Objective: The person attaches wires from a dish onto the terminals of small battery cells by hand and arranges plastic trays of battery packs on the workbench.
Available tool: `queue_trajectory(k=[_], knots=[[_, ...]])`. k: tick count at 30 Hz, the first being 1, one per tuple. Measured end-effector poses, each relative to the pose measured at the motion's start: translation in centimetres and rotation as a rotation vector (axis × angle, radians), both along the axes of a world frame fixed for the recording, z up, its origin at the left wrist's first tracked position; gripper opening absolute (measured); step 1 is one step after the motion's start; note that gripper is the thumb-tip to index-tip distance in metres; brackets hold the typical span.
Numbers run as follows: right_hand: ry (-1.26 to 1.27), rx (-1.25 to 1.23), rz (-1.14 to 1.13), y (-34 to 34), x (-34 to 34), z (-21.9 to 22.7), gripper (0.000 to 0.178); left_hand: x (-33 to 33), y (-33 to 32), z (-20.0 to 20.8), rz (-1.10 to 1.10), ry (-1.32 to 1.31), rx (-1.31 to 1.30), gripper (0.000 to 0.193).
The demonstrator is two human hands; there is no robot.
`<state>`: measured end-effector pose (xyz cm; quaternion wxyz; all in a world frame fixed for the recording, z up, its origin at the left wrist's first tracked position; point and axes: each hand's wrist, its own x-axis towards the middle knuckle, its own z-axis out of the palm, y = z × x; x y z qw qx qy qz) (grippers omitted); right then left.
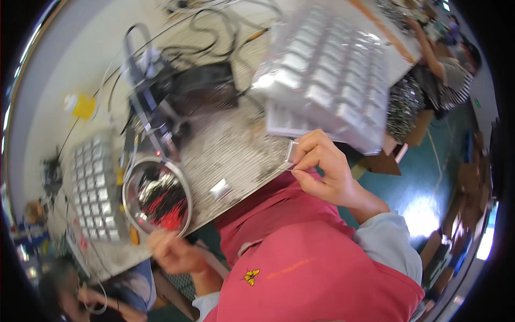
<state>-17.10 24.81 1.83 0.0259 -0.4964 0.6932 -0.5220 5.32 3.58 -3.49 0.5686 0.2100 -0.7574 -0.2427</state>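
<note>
My right hand pinches a small flat silver rectangular piece, and a thin wire sticks out near its fingertips. It is held just above the table's front edge. My left hand is at the lower rim of a round metal bowl; motion smears its fingers, so whether they hold anything does not show. Inside the bowl lie many short red and black wires. Between the bowl and my right hand, another silver piece rests on the worn tabletop.
A tray of silver pieces stands left of the bowl. Behind the bowl is a clamped tool with cables. Stacked, plastic-covered white trays overhang the table at right. A yellow bottle stands far left. Other people sit at right and lower left.
</note>
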Motion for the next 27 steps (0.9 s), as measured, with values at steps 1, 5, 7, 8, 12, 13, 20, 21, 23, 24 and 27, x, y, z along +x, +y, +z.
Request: queue_trajectory(k=[1,5,7,8,12,13,20,21,23,24,27], knots=[[-0.029,-0.026,0.028,-0.9,0.4,-1.0,0.017,-0.6,1.1,0.1,-0.098,-0.018,-0.008,0.008],[-0.183,-0.018,0.183,-3.4,2.2,-2.6,0.016,-1.9,3.5,0.8,-0.404,-0.212,0.058,0.017],[-0.219,-0.033,0.254,-4.1,2.7,-2.8,0.016,-2.4,4.0,1.0,-0.447,-0.237,0.181,0.017],[-0.240,-0.045,0.295,-4.4,2.9,-2.8,0.016,-2.5,4.1,1.1,-0.437,-0.254,0.233,0.014],[-0.258,-0.038,0.418,-5.1,3.2,-2.4,0.017,-2.6,3.5,1.4,-0.571,-0.288,0.711,0.011],[-0.266,-0.040,0.459,-5.3,3.3,-2.4,0.018,-2.7,3.4,1.5,-0.564,-0.288,0.717,0.011],[-0.303,-0.024,0.574,-5.8,3.8,-2.5,0.019,-2.4,3.3,2.1,-0.807,-0.213,1.273,0.018],[-0.308,-0.029,0.586,-5.8,3.7,-2.6,0.019,-2.4,3.3,2.1,-0.824,-0.188,1.341,0.019],[-0.306,-0.022,0.589,-5.8,3.6,-2.7,0.018,-2.3,3.1,1.8,-0.823,-0.210,1.367,0.019],[-0.311,-0.027,0.602,-5.9,3.7,-2.9,0.018,-2.3,3.0,1.6,-0.839,-0.231,1.398,0.020],[-0.396,-0.026,0.554,-5.9,3.8,-3.6,0.015,-2.4,3.2,1.7,-0.785,-0.219,1.328,0.021]])
